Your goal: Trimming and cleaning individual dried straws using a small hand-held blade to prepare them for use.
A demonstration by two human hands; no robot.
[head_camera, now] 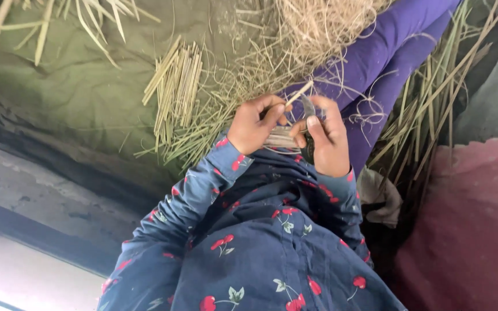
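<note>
My left hand (255, 122) pinches a pale straw stick (298, 93) that pokes up between my thumbs. Below it lies a flat strip of split straw (280, 138), held across both hands. My right hand (327, 138) grips a small dark blade (307, 109), its edge against the stick. Both hands rest above my lap, over my purple trouser leg (387, 52). My sleeves are dark blue with red cherries.
A bundle of cut straw sticks (175, 86) lies on the green cloth (70, 86) to the left. Loose straw shavings (306, 34) are heaped ahead. Long stalks (433, 103) lie at the right beside a red mat (468, 219). A concrete ledge (30, 190) runs lower left.
</note>
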